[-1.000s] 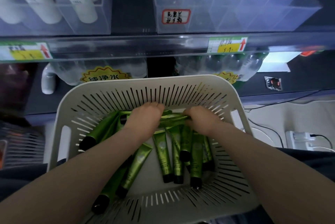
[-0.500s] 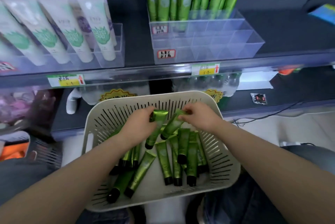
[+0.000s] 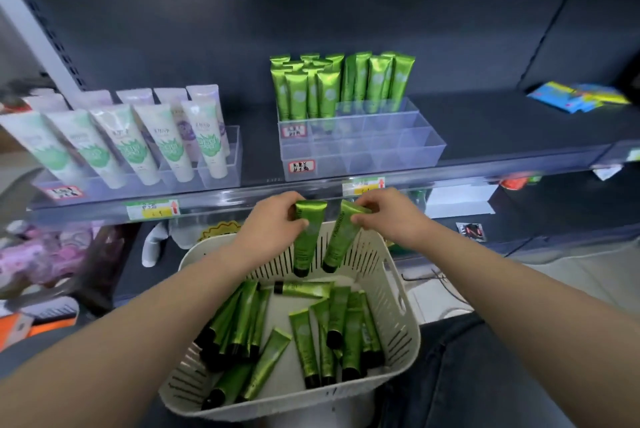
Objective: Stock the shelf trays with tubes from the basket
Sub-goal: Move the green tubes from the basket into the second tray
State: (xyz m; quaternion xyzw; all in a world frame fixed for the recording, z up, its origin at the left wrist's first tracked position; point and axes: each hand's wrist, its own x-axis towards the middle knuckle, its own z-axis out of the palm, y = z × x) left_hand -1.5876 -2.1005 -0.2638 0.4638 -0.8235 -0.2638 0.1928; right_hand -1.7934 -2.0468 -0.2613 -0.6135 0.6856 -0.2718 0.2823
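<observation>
Dark shop shelving fills the upper half of the frame, and the action sits just below its front edge, at centre.

The left hand (image 3: 273,223) grips one green tube (image 3: 309,237) at its flat crimped end: the fingers curl over the top and the thumb presses the near face just under the crimp. This tube hangs almost upright, black cap down. Just to its right, the right hand (image 3: 391,216) pinches a second green tube (image 3: 341,237) near its crimped end between thumb and curled fingers. That one tilts, with its cap angled down and left. The two caps are near each other but apart, and both hang in front of the far wall of the basket (image 3: 398,306), a pale slotted tub in the lower centre.

On the basket floor lie the loose tubes (image 3: 311,341), many of them, heaped in two rough groups with caps mostly toward the bottom of the frame.

Above the hands, on the shelf, stands a clear stepped tray (image 3: 360,147). Its back compartments hold upright green tubes (image 3: 339,88); its front rows show only clear plastic and red-bordered labels. At mid-left, white tubes (image 3: 138,147) lean in another clear holder. Blue packets (image 3: 578,97) lie on the shelf at upper right.
</observation>
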